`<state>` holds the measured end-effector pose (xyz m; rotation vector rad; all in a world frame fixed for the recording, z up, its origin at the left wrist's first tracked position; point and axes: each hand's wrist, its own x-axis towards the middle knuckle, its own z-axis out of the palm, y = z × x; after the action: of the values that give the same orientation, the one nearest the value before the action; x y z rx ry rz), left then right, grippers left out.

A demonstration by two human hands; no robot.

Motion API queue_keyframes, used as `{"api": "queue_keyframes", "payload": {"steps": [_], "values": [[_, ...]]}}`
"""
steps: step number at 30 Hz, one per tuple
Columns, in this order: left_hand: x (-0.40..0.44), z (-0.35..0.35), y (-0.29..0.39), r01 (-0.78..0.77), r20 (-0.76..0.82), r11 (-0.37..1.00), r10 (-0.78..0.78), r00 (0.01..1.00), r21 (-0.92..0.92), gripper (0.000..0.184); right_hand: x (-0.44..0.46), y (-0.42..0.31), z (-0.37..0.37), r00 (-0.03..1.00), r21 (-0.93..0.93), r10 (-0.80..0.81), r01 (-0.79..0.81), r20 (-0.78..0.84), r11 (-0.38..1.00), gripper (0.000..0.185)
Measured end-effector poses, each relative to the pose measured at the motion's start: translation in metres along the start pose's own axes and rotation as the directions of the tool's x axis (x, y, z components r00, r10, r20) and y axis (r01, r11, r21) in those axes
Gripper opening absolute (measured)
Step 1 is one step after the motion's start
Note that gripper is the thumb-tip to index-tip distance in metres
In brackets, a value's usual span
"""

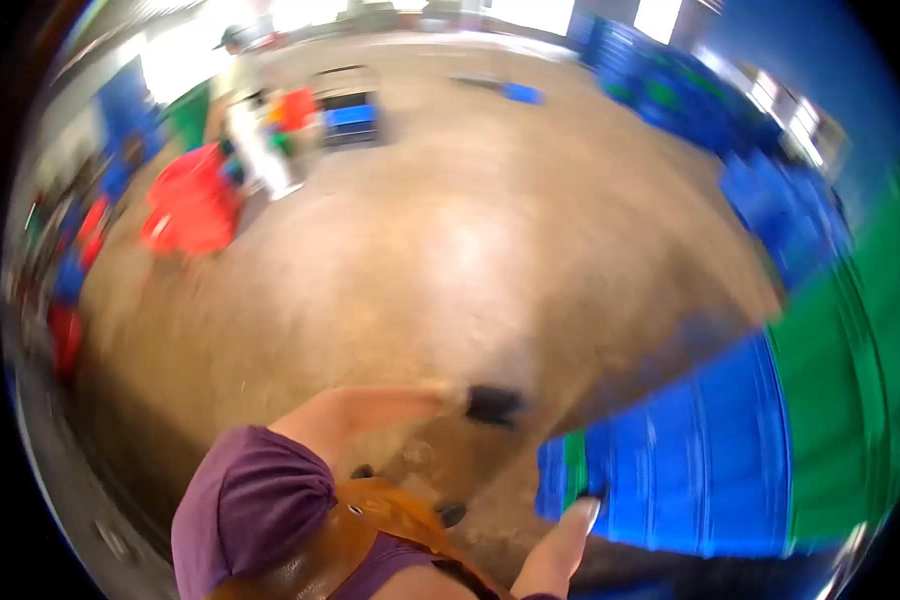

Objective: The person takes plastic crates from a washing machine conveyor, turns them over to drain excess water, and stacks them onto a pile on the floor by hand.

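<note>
My left arm reaches across in front of me from a purple sleeve. My left hand (493,404) shows as a dark, blurred shape at its end, perhaps a black glove; I cannot make out the fingers or anything held. At the lower right, my right hand (590,505) is at the near edge of a tall blue stack (690,450) that looks like nested plastic bins. Its fingers are dark and mostly hidden against the blue. A broad green section (860,370) adjoins the blue one. Around my waist is a tan apron (380,520).
A person (250,120) in light clothes stands at the far left by red bins (195,200). Behind is a black cart (347,105) with a blue part. More blue stacks (660,80) line the right side. A blue item (522,94) lies on the brown floor (450,250).
</note>
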<state>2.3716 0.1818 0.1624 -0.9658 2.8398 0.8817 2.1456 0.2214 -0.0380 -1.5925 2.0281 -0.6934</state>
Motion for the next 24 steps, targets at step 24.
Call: {"api": "queue_keyframes", "payload": {"steps": [24], "values": [[-0.816,0.302,-0.016,-0.134,-0.068,0.115,-0.947,-0.315,-0.984,0.043,-0.234,-0.657,0.578,0.326,0.091,-0.129,0.132,0.937,0.987,0.021]]}}
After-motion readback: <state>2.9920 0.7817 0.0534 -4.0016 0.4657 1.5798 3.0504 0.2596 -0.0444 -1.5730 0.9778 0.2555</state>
